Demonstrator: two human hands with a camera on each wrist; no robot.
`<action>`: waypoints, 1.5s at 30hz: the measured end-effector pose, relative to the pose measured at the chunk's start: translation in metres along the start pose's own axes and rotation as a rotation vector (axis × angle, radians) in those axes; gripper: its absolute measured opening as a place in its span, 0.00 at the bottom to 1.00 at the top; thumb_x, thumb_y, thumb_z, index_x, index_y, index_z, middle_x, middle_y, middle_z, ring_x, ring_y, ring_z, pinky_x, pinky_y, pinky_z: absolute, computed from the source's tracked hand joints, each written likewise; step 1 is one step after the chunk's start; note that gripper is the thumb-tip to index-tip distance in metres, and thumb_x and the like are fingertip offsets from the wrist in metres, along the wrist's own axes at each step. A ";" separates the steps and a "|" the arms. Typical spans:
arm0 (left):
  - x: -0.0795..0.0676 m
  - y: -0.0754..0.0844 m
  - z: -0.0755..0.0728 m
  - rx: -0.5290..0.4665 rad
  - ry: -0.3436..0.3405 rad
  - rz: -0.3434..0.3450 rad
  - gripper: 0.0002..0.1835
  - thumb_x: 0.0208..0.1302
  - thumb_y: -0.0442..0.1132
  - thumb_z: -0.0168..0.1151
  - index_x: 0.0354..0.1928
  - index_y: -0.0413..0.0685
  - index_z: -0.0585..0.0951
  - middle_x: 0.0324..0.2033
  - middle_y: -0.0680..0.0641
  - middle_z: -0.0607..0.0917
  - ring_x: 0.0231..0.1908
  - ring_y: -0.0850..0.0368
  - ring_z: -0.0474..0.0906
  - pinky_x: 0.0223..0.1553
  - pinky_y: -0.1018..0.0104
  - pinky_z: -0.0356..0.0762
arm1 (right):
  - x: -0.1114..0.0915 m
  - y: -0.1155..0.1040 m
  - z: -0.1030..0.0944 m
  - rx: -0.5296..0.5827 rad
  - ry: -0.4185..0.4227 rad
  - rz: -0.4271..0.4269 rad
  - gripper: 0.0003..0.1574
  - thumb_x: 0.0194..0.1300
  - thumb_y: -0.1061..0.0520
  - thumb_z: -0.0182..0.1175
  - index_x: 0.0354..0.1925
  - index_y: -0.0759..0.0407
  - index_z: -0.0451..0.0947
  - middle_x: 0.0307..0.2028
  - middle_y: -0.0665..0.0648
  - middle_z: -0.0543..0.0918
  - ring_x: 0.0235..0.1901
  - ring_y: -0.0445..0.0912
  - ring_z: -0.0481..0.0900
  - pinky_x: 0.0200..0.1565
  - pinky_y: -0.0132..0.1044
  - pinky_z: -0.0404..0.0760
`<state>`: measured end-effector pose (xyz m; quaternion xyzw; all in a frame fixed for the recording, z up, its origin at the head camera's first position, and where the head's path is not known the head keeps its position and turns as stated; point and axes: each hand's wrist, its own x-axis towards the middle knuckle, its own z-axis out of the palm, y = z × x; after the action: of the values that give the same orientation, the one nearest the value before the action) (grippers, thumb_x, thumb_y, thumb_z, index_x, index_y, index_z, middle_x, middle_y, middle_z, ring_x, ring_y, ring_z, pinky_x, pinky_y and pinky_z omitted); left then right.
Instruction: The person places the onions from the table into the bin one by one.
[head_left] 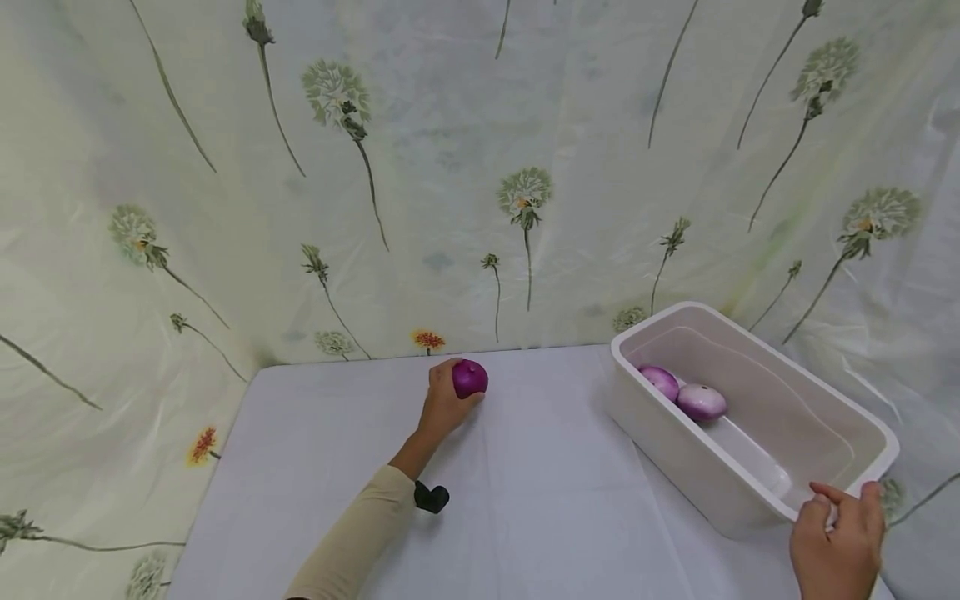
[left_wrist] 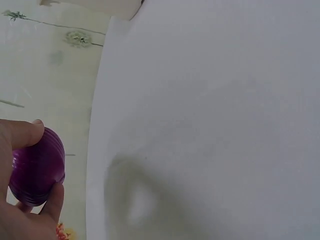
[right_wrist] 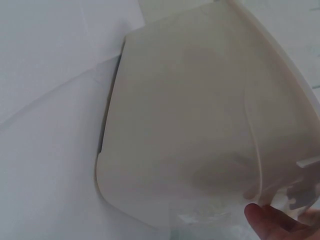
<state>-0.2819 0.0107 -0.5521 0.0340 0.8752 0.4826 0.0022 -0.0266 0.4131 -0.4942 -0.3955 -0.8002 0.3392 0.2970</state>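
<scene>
My left hand (head_left: 447, 406) grips a purple onion (head_left: 470, 379) near the table's far edge, thumb on one side and fingers on the other. In the left wrist view the onion (left_wrist: 39, 169) shows dark and glossy between thumb and fingers; whether it touches the table I cannot tell. At the right stands a white plastic bin (head_left: 697, 462), set at a slant, with two purple onions (head_left: 702, 402) at its far end. My right hand (head_left: 840, 537) holds the bin's near corner by the rim. The right wrist view has the bin's outer wall (right_wrist: 175, 115) filling its middle.
A white cloth covers the table (head_left: 547, 492). Behind it and at both sides hangs a curtain (head_left: 435, 167) printed with dandelions, close to the bin's far side. A black wrist-worn piece (head_left: 432, 497) sticks out beside the left sleeve (head_left: 360, 533).
</scene>
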 end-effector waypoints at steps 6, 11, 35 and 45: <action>0.001 0.023 0.007 -0.001 -0.036 0.051 0.41 0.56 0.43 0.76 0.69 0.53 0.65 0.66 0.38 0.66 0.64 0.34 0.71 0.60 0.39 0.76 | -0.001 0.001 0.001 0.020 0.026 -0.026 0.26 0.73 0.54 0.40 0.55 0.71 0.73 0.79 0.60 0.50 0.79 0.54 0.46 0.78 0.46 0.45; 0.002 0.038 0.012 0.001 -0.061 0.083 0.41 0.57 0.44 0.75 0.69 0.53 0.65 0.66 0.40 0.67 0.64 0.36 0.71 0.61 0.40 0.75 | -0.001 -0.001 0.000 0.014 0.018 -0.019 0.26 0.73 0.55 0.39 0.56 0.72 0.72 0.79 0.60 0.49 0.80 0.53 0.44 0.78 0.47 0.44; -0.007 0.129 0.050 -0.040 -0.183 0.256 0.41 0.58 0.46 0.74 0.70 0.56 0.64 0.67 0.44 0.66 0.62 0.44 0.74 0.57 0.49 0.80 | -0.004 -0.002 0.002 -0.005 -0.014 0.002 0.28 0.73 0.54 0.38 0.59 0.72 0.71 0.80 0.57 0.44 0.80 0.54 0.41 0.78 0.52 0.44; -0.015 0.181 0.077 -0.036 -0.245 0.345 0.40 0.58 0.48 0.74 0.70 0.58 0.65 0.65 0.46 0.68 0.58 0.49 0.78 0.55 0.59 0.81 | -0.005 -0.001 0.001 0.032 0.033 -0.047 0.27 0.73 0.53 0.40 0.56 0.70 0.74 0.80 0.58 0.49 0.79 0.53 0.45 0.78 0.50 0.47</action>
<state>-0.2539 0.1706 -0.4407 0.2417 0.8408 0.4836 0.0267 -0.0259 0.4083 -0.4950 -0.3775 -0.7988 0.3383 0.3241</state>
